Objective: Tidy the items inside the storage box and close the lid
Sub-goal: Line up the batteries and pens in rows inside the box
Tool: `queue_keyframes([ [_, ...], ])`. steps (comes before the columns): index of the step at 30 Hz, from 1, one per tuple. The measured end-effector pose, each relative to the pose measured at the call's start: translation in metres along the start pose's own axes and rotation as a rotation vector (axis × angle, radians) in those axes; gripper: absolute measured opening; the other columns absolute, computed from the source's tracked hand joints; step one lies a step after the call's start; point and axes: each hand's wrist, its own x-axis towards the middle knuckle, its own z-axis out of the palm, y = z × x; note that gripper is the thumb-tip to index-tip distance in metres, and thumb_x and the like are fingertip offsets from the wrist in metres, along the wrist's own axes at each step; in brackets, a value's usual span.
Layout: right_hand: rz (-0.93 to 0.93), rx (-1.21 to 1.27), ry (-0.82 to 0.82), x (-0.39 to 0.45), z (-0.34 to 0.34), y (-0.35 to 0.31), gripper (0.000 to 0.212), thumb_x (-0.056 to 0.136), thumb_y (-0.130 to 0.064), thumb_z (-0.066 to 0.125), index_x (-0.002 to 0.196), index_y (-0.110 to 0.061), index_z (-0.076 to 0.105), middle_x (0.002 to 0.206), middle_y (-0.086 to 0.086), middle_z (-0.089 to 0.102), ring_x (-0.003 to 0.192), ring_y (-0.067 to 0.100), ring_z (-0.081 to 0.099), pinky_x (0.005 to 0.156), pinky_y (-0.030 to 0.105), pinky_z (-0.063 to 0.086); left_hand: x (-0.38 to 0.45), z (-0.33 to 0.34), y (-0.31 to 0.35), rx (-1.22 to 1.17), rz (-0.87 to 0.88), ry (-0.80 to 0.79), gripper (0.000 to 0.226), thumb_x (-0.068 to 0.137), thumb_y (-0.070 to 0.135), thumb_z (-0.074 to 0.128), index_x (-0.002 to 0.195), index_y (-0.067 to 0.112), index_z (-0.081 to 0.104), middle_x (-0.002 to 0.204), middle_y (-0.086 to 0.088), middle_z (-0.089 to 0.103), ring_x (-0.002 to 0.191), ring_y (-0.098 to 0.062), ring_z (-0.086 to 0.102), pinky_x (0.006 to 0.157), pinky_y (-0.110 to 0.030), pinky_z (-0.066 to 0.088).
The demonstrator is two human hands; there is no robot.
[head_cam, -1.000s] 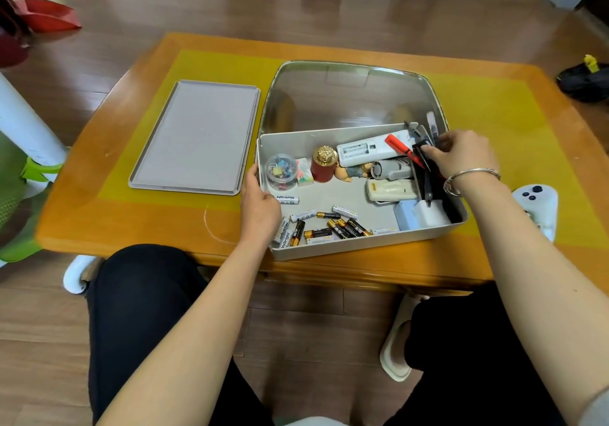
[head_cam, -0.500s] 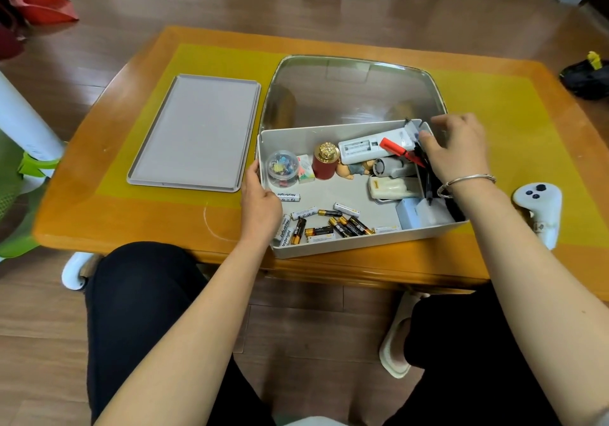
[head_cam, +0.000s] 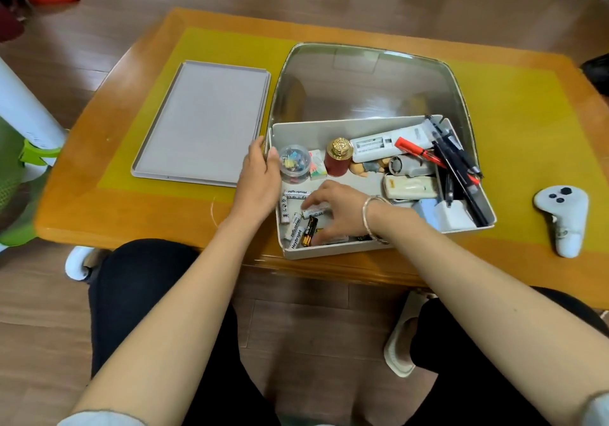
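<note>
Storage box [head_cam: 372,128] sits at table's near edge, lid [head_cam: 201,122] flat just left of it. Box's left wall is gripped by left hand [head_cam: 260,175]; right hand [head_cam: 333,209] is spread over loose batteries [head_cam: 301,224], fingers bent, nothing seen clamped. Batteries judged light, smooth, prone to rolling: best pinched mid-barrel or swept together

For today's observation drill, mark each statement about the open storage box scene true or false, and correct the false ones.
1. The flat grey rectangular lid lies on the table left of the grey plastic storage box. True.
2. The right hand reaches among the loose batteries. True.
3. The left hand holds the red marker pen. False: it grips the box's left wall.
4. The white game controller lies inside the box. False: it lies on the table, right of it.
</note>
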Motion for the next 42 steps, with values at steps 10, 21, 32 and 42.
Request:
queue_keyframes([
  [10,-0.172,-0.218,-0.117,0.02,0.012,-0.019,0.037,0.076,-0.034,0.072,0.111,-0.033,0.061,0.113,-0.002,0.044,0.09,0.018,0.05,0.073,0.025,0.041,0.03,-0.025,0.006,0.173,0.018,-0.357,0.049,0.1,0.041,0.036,0.145,0.023,0.025,0.127,0.002,0.051,0.081,-0.003,0.053,0.043,-0.008,0.043],
  [21,0.137,-0.371,0.157,0.003,-0.011,0.02,0.018,0.089,-0.013,0.054,0.101,-0.018,0.067,0.109,0.006,0.057,0.101,0.026,0.057,0.08,0.033,0.046,0.041,-0.033,-0.003,0.175,0.049,-0.455,0.051,0.099,0.042,0.04,0.145,0.025,0.026,0.13,0.007,0.049,0.093,0.001,0.051,0.058,-0.003,0.038],
  [32,-0.196,-0.329,-0.06,0.024,0.019,-0.028,0.026,0.073,-0.046,0.067,0.082,-0.023,0.058,0.075,-0.005,0.052,0.07,0.018,0.051,0.054,0.023,0.034,0.043,-0.03,-0.006,0.199,0.036,-0.46,0.053,0.099,0.044,0.039,0.146,0.025,0.024,0.141,0.003,0.047,0.101,-0.004,0.048,0.057,-0.005,0.037],
  [42,0.191,-0.255,0.198,0.011,0.004,0.005,0.024,0.079,-0.009,0.053,0.102,-0.012,0.059,0.104,0.011,0.061,0.098,0.031,0.058,0.076,0.034,0.046,0.044,-0.031,-0.006,0.197,0.042,-0.487,0.054,0.099,0.043,0.039,0.147,0.024,0.023,0.141,0.001,0.046,0.102,-0.005,0.048,0.049,0.0,0.039],
])
